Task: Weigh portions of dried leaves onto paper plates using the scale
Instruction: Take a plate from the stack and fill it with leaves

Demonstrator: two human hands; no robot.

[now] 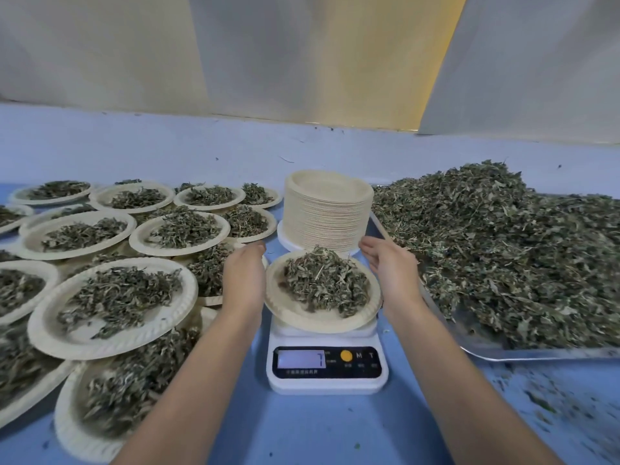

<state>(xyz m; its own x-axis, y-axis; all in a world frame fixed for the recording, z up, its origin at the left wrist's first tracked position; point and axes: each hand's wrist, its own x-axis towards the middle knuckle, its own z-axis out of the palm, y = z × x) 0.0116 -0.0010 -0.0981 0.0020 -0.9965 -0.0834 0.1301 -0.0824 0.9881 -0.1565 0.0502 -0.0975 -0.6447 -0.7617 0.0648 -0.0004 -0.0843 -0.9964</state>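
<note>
At frame centre, we see a round beige paper plate (295, 318) heaped with dried green leaves (323, 283), sitting on a white digital kitchen scale (327, 380). Left hand (243, 280) and right hand (389, 266) flank its rim, fingers loosely extended, pinching nothing; contact unclear. Scale panel reads "M" and "T"; display digits and small print are blurred. Just above stands a stack of empty beige plates (327, 213); right, a metal tray (503, 353); left, filled plates (110, 344).

Bright, even, diffuse; only faint soft shadows under the plates (157, 325); warm yellow glow at the curtain gap (436, 62) upper right; wide-angle bowing toward the edges; motion smear across the lower corners, crumbs (550, 404) streaked; sharpest at centre; scale display (301, 359) washed pale.
</note>
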